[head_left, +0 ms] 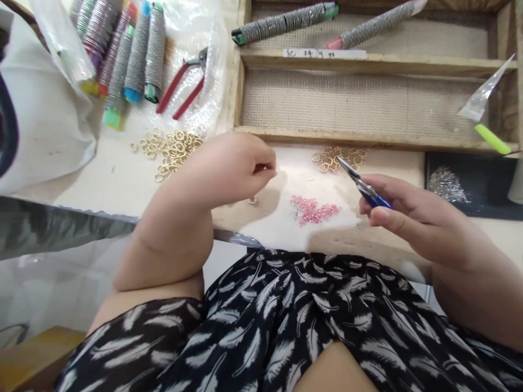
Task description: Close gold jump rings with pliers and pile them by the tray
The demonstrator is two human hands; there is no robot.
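Observation:
My left hand (pixel 245 163) is over the table with thumb and fingertips pinched together; whatever they hold is too small to make out. Just below it lies a small gold ring (pixel 253 200). My right hand (pixel 398 212) holds blue-handled pliers (pixel 368 191), their tip pointing up and left beside a pile of gold rings with pink bits (pixel 333 159). Between my hands, nearer the table's front edge, is a heap of pink beads (pixel 312 210). A larger pile of gold rings (pixel 177 149) lies to the left, partly behind my left forearm.
A wooden mesh-bottomed tray (pixel 335 136) spans the back, with wrapped rods (pixel 286 23) in it. Red-handled pliers (pixel 183 81) and more wrapped rods (pixel 139 60) lie at back left. A black mat (pixel 482 201) with silvery bits is at right.

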